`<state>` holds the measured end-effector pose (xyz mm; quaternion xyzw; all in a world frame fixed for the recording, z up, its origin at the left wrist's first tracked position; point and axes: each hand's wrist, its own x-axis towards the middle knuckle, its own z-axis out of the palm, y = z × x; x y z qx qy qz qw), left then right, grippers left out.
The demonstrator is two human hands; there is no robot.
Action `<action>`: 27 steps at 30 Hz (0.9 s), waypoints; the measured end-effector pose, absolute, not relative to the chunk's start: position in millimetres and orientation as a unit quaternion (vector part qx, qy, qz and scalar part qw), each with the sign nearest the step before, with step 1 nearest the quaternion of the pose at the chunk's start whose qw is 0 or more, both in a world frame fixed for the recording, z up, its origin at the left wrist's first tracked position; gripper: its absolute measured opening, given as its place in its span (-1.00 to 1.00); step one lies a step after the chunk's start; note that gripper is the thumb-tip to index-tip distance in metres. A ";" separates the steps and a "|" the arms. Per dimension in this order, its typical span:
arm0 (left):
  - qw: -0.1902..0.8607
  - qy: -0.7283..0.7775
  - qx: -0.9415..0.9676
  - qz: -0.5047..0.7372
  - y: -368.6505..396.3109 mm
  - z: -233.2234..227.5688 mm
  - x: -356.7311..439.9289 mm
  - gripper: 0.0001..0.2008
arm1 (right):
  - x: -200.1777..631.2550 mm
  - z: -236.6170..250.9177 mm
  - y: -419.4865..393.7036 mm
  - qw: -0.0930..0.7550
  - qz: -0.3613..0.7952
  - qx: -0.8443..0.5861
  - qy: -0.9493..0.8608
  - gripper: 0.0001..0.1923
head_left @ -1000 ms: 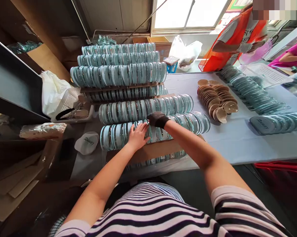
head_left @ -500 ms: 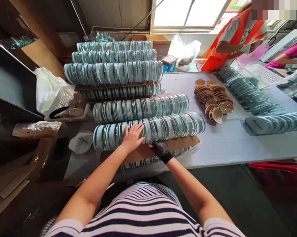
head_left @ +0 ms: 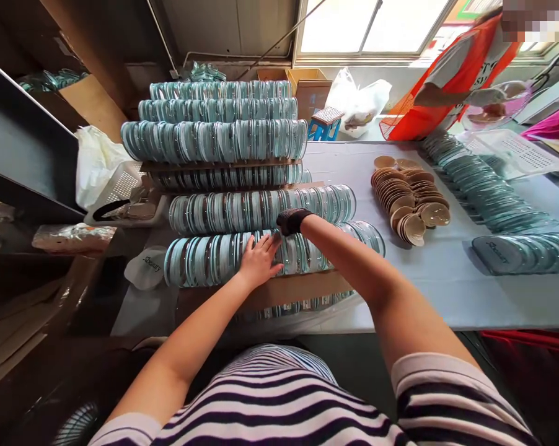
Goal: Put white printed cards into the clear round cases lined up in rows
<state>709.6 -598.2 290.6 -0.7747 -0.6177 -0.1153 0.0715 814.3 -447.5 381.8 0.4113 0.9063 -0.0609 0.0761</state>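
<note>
My left hand (head_left: 259, 262) lies with spread fingers on the front row of round, glassy, teal-edged discs (head_left: 205, 260), which stand on edge, packed face to face. Just beyond it, my right hand (head_left: 293, 220), in a dark fingerless-looking glove, reaches over the same row. Its fingers bend down together at the row's far side; what they grip, if anything, is hidden. Behind that hand runs a second row of discs (head_left: 214, 212). A cardboard sheet (head_left: 302, 286) sits under the front row, with more discs showing below it.
More disc rows (head_left: 214, 140) are stacked behind. Brown shiny discs (head_left: 395, 192) lie to the right, near other glassy discs (head_left: 488, 179). One loose disc (head_left: 144, 267) and a white basket (head_left: 121, 189) are at left. A co-worker in an orange vest (head_left: 465, 74) stands across the table.
My right hand has moved from the near underside of the front row up and over to its far side. My left hand stays on the row, shifted slightly right.
</note>
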 end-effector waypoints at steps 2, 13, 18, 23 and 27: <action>0.068 -0.622 -0.771 -0.118 -598.5 289.9 708.5 -0.35 | 833.1 373.0 -463.7 0.046 -0.045 0.392 0.918 -0.75; 0.069 -0.632 -0.762 -0.121 -604.9 291.1 711.4 -0.33 | 905.8 205.4 -583.8 -0.035 -0.090 0.480 0.872 -0.64; 0.076 -0.628 -0.763 -0.136 -606.8 297.4 716.8 -0.44 | 917.0 239.2 -568.3 -0.044 -0.072 0.457 0.885 -0.55; 0.071 -0.582 -0.798 -0.141 -584.0 305.6 745.9 -0.40 | 925.4 344.1 -499.5 -0.047 0.010 0.512 0.857 -0.58; 0.054 -0.570 -0.808 -0.135 -567.1 297.6 757.8 -0.36 | 884.5 382.4 -451.1 0.106 -0.036 0.500 0.859 -0.70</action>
